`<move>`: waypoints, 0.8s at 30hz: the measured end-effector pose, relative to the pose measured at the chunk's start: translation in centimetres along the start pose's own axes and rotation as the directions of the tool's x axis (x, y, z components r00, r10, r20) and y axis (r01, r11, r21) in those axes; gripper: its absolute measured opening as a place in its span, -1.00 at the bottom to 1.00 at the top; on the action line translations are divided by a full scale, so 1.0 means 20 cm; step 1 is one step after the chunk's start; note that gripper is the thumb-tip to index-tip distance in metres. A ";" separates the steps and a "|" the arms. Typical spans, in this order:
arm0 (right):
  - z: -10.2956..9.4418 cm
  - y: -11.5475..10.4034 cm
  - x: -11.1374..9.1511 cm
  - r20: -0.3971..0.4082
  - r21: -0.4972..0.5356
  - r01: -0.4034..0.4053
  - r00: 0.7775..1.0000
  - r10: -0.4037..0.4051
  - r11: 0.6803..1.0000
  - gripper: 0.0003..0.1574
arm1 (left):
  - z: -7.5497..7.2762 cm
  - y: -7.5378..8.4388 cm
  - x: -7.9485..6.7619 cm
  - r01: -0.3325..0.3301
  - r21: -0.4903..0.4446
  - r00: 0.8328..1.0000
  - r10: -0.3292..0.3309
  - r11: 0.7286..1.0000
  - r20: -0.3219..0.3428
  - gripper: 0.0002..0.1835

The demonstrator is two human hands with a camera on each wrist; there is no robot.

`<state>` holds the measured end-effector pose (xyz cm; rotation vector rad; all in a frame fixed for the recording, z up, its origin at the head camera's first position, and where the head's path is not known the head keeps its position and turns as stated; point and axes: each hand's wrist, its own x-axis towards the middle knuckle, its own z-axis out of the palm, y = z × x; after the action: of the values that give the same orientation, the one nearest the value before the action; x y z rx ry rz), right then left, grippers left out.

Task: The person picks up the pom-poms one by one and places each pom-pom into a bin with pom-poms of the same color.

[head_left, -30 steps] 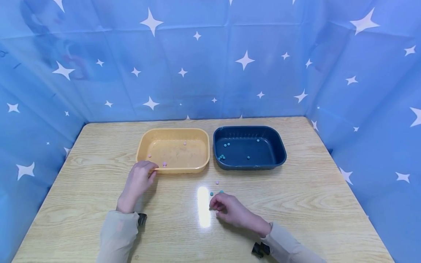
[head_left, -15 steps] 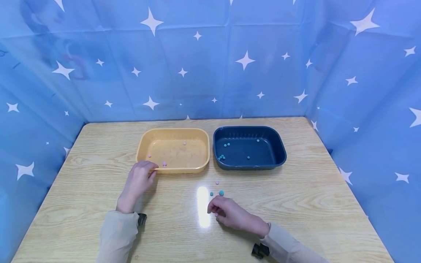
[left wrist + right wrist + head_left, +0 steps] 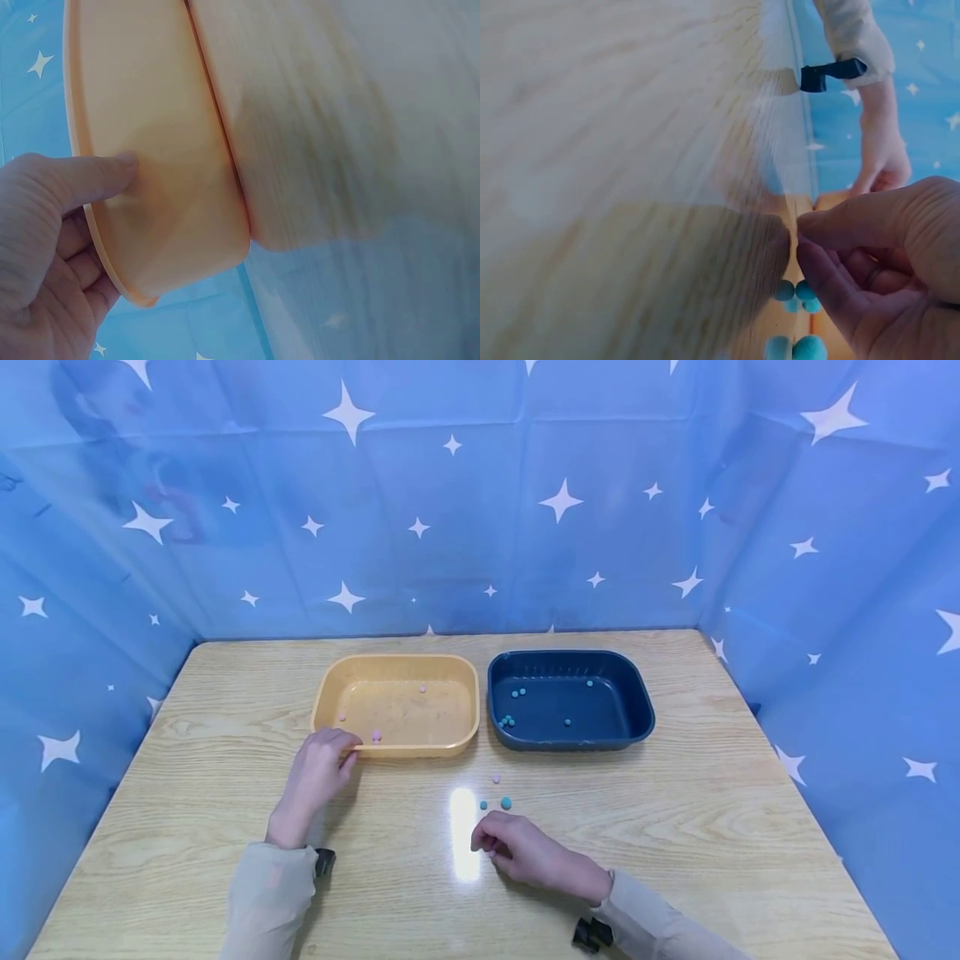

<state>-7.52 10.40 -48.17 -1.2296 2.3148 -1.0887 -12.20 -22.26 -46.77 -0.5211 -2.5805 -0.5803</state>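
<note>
My left hand (image 3: 318, 772) grips the near left rim of a yellow plastic basin (image 3: 420, 750). In the left wrist view the thumb lies on the basin's outer wall and the fingers curl over the rim. Close above the table, my right hand (image 3: 525, 852) has its fingers bent, with thumb and index tips near each other in the right wrist view; I cannot tell whether something small is between them. Just beyond it on the table are a larger teal ball (image 3: 506, 803), a small teal ball (image 3: 483, 805) and a small pink ball (image 3: 496, 779).
A dark blue basin (image 3: 573, 746), with several small teal balls inside, stands right of the yellow one. A few pink balls (image 3: 377, 736) lie in the yellow basin. Blue star-patterned cloth (image 3: 450, 527) hangs behind and beside the wooden table (image 3: 712, 793).
My right hand has shifted slightly left and toward the near edge, uncovering the larger teal ball. My left hand keeps its grip on the basin.
</note>
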 end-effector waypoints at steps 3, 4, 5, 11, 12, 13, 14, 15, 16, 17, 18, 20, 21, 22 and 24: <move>0.00 0.00 0.00 -0.005 0.021 0.003 1.000 -0.003 1.000 -0.66 | 0.00 0.00 0.00 0.003 0.000 1.000 -0.003 1.000 0.001 -0.80; 0.00 0.00 0.00 -0.011 0.026 0.006 1.000 -0.006 1.000 -0.67 | 0.00 0.01 0.00 0.004 0.000 1.000 -0.004 1.000 0.000 -0.80; 0.00 0.00 0.00 -0.016 0.029 0.009 1.000 -0.009 1.000 -0.67 | 0.00 0.01 0.00 0.004 -0.001 1.000 -0.004 1.000 0.001 -0.80; -0.01 -0.01 0.02 -0.071 0.054 0.050 0.996 -0.047 0.997 -0.66 | 0.00 0.00 0.00 0.004 0.000 1.000 -0.004 1.000 0.000 -0.80; -0.01 -0.01 0.03 -0.083 0.051 0.056 0.995 -0.051 0.997 -0.66 | 0.00 0.00 0.00 0.004 0.001 1.000 -0.004 1.000 -0.001 -0.80; -0.02 -0.02 0.03 -0.095 0.050 0.057 0.994 -0.052 0.997 -0.66 | 0.00 0.00 0.00 0.004 0.001 1.000 -0.004 1.000 -0.002 -0.80; -0.03 -0.02 0.04 -0.104 0.052 0.054 0.993 -0.048 0.997 -0.66 | 0.00 0.00 0.00 0.003 0.001 1.000 -0.003 1.000 -0.005 -0.80; -0.04 -0.02 0.05 -0.111 0.055 0.046 0.993 -0.040 0.997 -0.66 | 0.00 0.00 0.00 0.003 0.002 1.000 -0.003 1.000 -0.006 -0.80; -0.05 -0.02 0.06 -0.118 0.061 0.037 0.993 -0.029 0.997 -0.66 | 0.00 0.00 0.00 0.002 0.003 1.000 -0.002 1.000 -0.007 -0.80; -0.06 -0.03 0.07 -0.123 0.071 0.022 0.992 -0.013 0.997 -0.66 | 0.00 0.00 0.00 0.001 0.003 1.000 -0.001 1.000 -0.010 -0.79; -0.08 -0.03 0.08 -0.131 0.077 0.010 0.991 0.000 0.997 -0.66 | 0.00 0.00 0.00 0.001 0.003 1.000 -0.001 1.000 -0.010 -0.79; -0.11 -0.04 0.09 -0.155 0.092 0.009 0.988 0.006 0.996 -0.68 | 0.00 0.00 0.00 0.001 0.003 1.000 -0.001 1.000 -0.011 -0.79; -0.12 -0.04 0.11 -0.170 0.097 0.006 0.985 0.010 0.995 -0.69 | 0.00 0.00 0.00 0.002 0.002 1.000 -0.002 1.000 -0.011 -0.79; -0.14 -0.04 0.12 -0.184 0.100 0.006 0.983 0.012 0.995 -0.70 | 0.00 0.00 0.00 0.003 0.001 1.000 -0.003 1.000 -0.011 -0.79; -0.17 -0.04 0.14 -0.218 0.096 0.021 0.976 0.000 0.995 -0.71 | 0.00 0.00 -0.01 0.006 0.001 1.000 -0.006 1.000 -0.010 -0.78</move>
<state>-10.65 9.56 -45.12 -1.1380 2.3801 -1.3855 -12.11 -22.20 -46.88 -0.5083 -2.5737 -0.5822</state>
